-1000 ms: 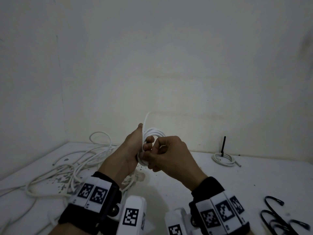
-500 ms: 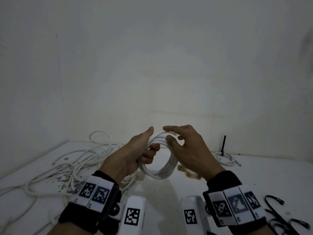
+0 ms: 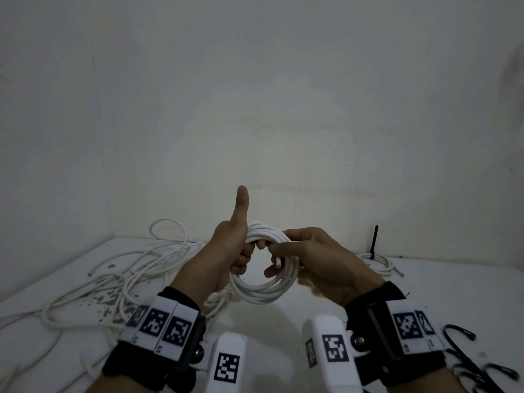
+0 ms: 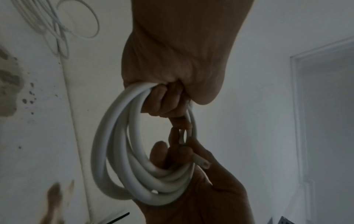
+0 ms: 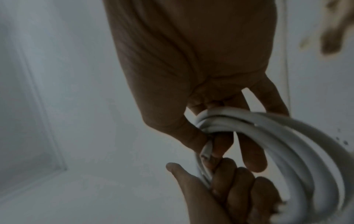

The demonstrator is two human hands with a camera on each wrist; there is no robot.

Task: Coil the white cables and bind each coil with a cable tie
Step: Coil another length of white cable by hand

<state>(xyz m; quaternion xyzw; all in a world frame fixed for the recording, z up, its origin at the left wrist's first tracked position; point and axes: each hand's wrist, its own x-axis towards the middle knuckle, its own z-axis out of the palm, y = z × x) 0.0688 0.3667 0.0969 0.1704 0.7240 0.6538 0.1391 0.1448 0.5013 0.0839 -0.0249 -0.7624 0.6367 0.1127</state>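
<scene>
Up above the tabletop (image 3: 283,336), a coil of white cable (image 3: 263,290) is held between 2 hands, clear of the surface. The left hand (image 3: 224,256) has its fingers curled through the ring and wrapped round the bundled turns, thumb sticking straight up; the left wrist view shows that fist closed on the top of the coil (image 4: 118,151). The right hand (image 3: 317,259) takes the opposite side, its thumb and forefinger pinching the cut cable end (image 3: 279,262) while the other fingers curl through the ring and round the strands (image 5: 249,127). Below the grip the surface is white, with a brownish stain (image 3: 314,293) just under the right palm and dark speckled chips (image 3: 99,302) out beyond the left wrist. Loose white cables (image 3: 119,273) sprawl in a tangle left of the held coil. Right of it, near the back wall (image 3: 283,109), lies a smaller coil bound by a black cable tie (image 3: 373,242) with its tail upright. More black cable ties (image 3: 476,364) lie by the right wrist. Plain pale walls meet in a corner to the left.
</scene>
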